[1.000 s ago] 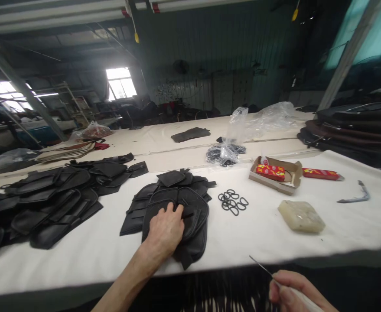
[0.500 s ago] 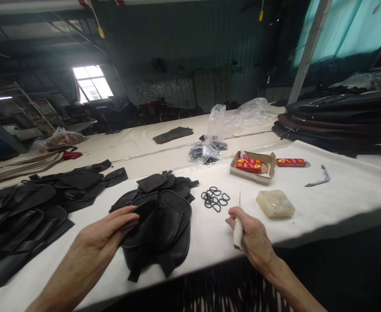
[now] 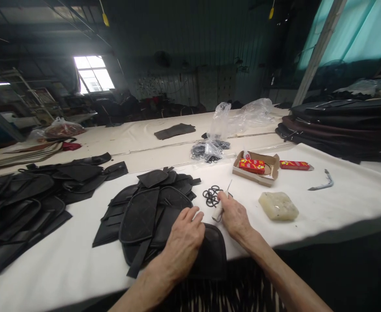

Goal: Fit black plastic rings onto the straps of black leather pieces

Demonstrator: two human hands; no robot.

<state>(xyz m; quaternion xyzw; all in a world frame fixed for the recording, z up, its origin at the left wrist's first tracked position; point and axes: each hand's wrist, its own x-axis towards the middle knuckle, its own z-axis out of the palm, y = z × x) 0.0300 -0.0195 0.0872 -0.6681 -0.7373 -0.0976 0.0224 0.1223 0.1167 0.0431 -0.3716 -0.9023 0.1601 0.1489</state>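
My left hand [image 3: 185,232] is closed on the edge of a black leather panel [image 3: 213,255], fingers bent, with the fingertips partly hidden. The panel lies at the table's front edge, its lower part reaching over it. Under and left of that hand is a pile of stitched black leather pieces [image 3: 140,216] with straps and rounded flaps. My right hand [image 3: 234,212] grips an awl [image 3: 218,211] by its white-wrapped handle, the thin metal tip pointing up and away. Just beyond the awl is a small heap of black D-rings [image 3: 210,196], partly covered by the handle and fingers.
More black leather pieces [image 3: 17,203] are piled at left. To the right lie a yellowish wax-like block [image 3: 278,206], a cardboard box [image 3: 257,177] with a red packet, another red packet [image 3: 296,165] and a bent metal tool [image 3: 323,182]. Clear plastic bags [image 3: 219,125] rest farther back.
My left hand has moved right, bringing a black panel over to the right side of the pile. My right hand, with the awl, has moved left to the D-rings.
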